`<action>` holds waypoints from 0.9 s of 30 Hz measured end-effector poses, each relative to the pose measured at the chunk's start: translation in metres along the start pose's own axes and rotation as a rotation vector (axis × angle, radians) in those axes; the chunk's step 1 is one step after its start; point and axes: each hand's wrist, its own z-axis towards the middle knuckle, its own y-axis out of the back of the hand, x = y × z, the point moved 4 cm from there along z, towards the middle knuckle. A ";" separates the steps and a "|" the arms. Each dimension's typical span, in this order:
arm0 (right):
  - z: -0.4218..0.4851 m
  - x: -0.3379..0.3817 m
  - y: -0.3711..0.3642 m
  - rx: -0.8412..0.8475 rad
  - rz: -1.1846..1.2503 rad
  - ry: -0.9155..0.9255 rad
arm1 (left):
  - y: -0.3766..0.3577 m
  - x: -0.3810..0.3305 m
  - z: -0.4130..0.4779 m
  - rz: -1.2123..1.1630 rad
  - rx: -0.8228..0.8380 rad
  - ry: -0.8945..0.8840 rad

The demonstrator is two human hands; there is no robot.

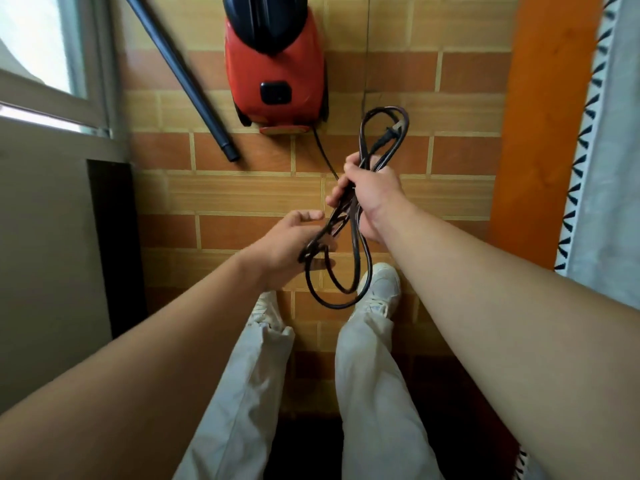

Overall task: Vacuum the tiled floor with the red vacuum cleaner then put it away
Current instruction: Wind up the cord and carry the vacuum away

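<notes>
This looks like a home, in a narrow strip of room beside a window [38, 43]. The floor [242, 192] is tiled in a brick pattern of orange and tan. A pale curtain [613, 140] with a dark triangle trim hangs on the right, next to an orange wooden frame [547, 116]. A small red household vacuum [277, 74] stands on the tiles.

Vacuum cleaner [277, 60]: glossy red and black plastic. Cord [356, 265]: smooth black sheath. Floor [242, 192]: matt wood-grain tiles.
</notes>
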 end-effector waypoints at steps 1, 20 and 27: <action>-0.002 0.009 0.002 -0.031 -0.023 0.022 | -0.002 -0.007 -0.004 -0.016 0.005 0.006; 0.017 0.093 -0.070 -0.109 -0.239 0.112 | -0.001 -0.118 -0.003 0.312 0.176 -0.007; 0.025 0.115 -0.116 -0.183 -0.316 0.024 | 0.034 -0.170 -0.002 0.601 0.060 -0.139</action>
